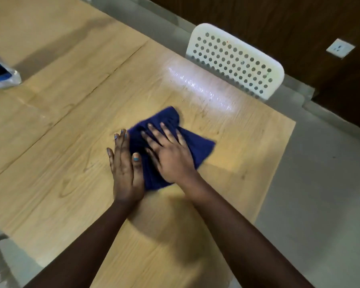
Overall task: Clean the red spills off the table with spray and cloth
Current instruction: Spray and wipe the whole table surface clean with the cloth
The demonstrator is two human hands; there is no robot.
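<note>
- Table: one, light wood-grain laminate, flat, rectangular; a dark seam runs diagonally across it, left of the hands. Its right edge lies close beyond the cloth, with grey floor past it; its near edge runs under the forearms. Wide bare surface to the left of and beyond the grip.
- Cloth: one, dark blue, soft, bunched into folds, lying flat on the table under and between the two hands; one corner juts out right of the right hand, another lobe beyond the fingertips.
- Right hand: palm down on the cloth, fingers spread and straight, pressing rather than clasping; grip released.
- Left hand: flat, palm down, fingers together on the table along the cloth's left edge, thumb lying on the cloth; grip released, nothing clasped. Nails painted light blue.
- Wet patch: one streaked, shiny smear on the table beyond the cloth, toward the far edge. No red shows in it at this sharpness.
- Chair: one, white plastic, back perforated with round holes, pushed against the far table edge beyond the wet patch.
- Bottle: one blue and clear object, cut off by the frame's left edge, well apart from the hands; I cannot tell its type.
- Socket: one, white, square, on the dark wood wall.
</note>
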